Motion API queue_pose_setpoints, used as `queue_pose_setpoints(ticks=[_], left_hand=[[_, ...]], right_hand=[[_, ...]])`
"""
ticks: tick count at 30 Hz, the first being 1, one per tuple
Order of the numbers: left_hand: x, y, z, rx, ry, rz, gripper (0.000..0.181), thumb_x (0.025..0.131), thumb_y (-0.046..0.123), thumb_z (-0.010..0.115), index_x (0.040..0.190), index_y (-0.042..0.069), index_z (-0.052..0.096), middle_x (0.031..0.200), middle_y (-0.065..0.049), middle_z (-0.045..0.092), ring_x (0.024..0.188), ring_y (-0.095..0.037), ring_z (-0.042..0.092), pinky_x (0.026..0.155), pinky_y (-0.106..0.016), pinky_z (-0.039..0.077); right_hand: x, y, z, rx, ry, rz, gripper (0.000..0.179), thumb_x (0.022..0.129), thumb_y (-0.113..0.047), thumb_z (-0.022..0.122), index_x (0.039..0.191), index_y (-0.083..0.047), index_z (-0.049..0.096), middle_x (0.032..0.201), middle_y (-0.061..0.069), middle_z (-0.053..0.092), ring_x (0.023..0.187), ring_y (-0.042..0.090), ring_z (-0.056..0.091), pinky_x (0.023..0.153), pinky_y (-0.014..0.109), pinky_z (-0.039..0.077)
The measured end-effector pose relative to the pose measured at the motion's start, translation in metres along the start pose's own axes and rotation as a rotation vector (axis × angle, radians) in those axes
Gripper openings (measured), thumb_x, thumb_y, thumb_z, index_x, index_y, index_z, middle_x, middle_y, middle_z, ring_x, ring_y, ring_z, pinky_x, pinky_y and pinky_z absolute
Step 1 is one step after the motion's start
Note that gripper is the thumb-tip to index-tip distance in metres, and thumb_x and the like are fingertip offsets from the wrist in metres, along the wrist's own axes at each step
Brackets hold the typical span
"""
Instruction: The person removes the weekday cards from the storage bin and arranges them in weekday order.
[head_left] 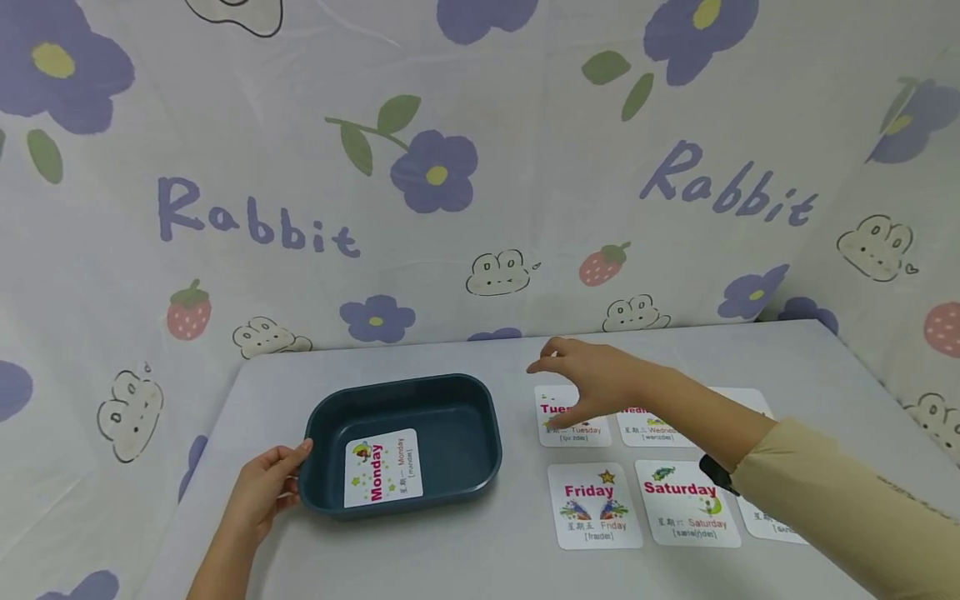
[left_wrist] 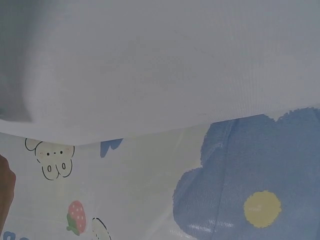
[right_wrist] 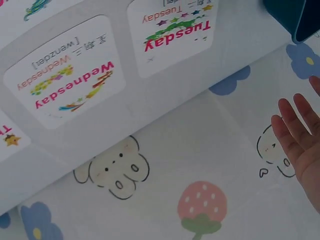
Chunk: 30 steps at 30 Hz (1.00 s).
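At the near left of the table, my left hand (head_left: 262,492) pinches the left end of a dark teal plastic tray (head_left: 491,417), thumb at the rim and fingers against the outside. Inside it lies a Monday card (head_left: 383,468), turned sideways. My right hand (head_left: 600,375) is over the Tuesday card (head_left: 588,438), its fingers spread and holding nothing; that card is partly covered by the hand. The Wednesday card (right_wrist: 67,75) shows fully in the right wrist view, while the forearm crosses it in the head view. In the left wrist view just a sliver of hand appears.
In the front row lie a Friday card (head_left: 596,507), a Saturday card (head_left: 690,504) and another card (head_left: 768,521) partly under the sleeve. One more card (head_left: 742,400) shows behind the forearm. A patterned cloth (head_left: 450,275) hangs behind the white table (head_left: 420,567).
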<state>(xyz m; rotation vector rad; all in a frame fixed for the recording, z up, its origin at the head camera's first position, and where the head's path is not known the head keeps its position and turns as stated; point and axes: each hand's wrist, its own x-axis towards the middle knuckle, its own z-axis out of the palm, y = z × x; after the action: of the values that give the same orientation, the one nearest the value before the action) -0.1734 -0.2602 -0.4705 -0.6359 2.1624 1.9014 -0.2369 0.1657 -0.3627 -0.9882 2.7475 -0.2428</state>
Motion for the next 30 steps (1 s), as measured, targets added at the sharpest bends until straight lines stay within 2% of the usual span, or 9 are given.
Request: queue_pose_setpoints(ticks=[7,14,24,30], left_hand=[[0.000,0.000,-0.001,0.006,0.006,-0.001,0.033,0.083,0.045,0.064,0.077,0.014,0.054,0.063,0.005,0.049,0.055,-0.008,0.049,0.053,-0.021,0.047],[0.001,-0.002,0.000,-0.004,0.008,0.000,0.032,0.083,0.044,0.064,0.075,0.015,0.054,0.062,0.006,0.048,0.054,-0.008,0.048,0.052,-0.022,0.047],[0.000,-0.003,-0.001,0.004,0.006,0.006,0.032,0.084,0.044,0.063,0.075,0.015,0.054,0.062,0.006,0.049,0.054,-0.008,0.048,0.052,-0.022,0.046],[0.001,-0.003,0.000,0.012,-0.001,0.005,0.034,0.083,0.046,0.064,0.076,0.014,0.053,0.063,0.005,0.048,0.056,-0.009,0.047,0.053,-0.022,0.045]], right_hand=[[0.030,-0.025,0.011,0.006,-0.008,-0.014,0.073,0.068,-0.051,0.075,0.129,-0.020,0.051,0.125,0.004,0.048,0.106,0.020,0.053,0.084,0.038,0.049],[0.061,-0.056,0.024,-0.053,-0.021,-0.037,0.078,0.064,-0.055,0.076,0.130,-0.022,0.051,0.126,0.001,0.048,0.107,0.017,0.048,0.086,0.036,0.048],[0.093,-0.098,0.038,-0.085,-0.022,-0.081,0.073,0.070,-0.057,0.070,0.131,-0.022,0.050,0.125,0.002,0.049,0.108,0.016,0.049,0.087,0.036,0.048],[0.110,-0.118,0.049,-0.116,-0.053,-0.088,0.070,0.072,-0.057,0.067,0.131,-0.024,0.050,0.126,0.001,0.048,0.109,0.016,0.049,0.085,0.033,0.048]])
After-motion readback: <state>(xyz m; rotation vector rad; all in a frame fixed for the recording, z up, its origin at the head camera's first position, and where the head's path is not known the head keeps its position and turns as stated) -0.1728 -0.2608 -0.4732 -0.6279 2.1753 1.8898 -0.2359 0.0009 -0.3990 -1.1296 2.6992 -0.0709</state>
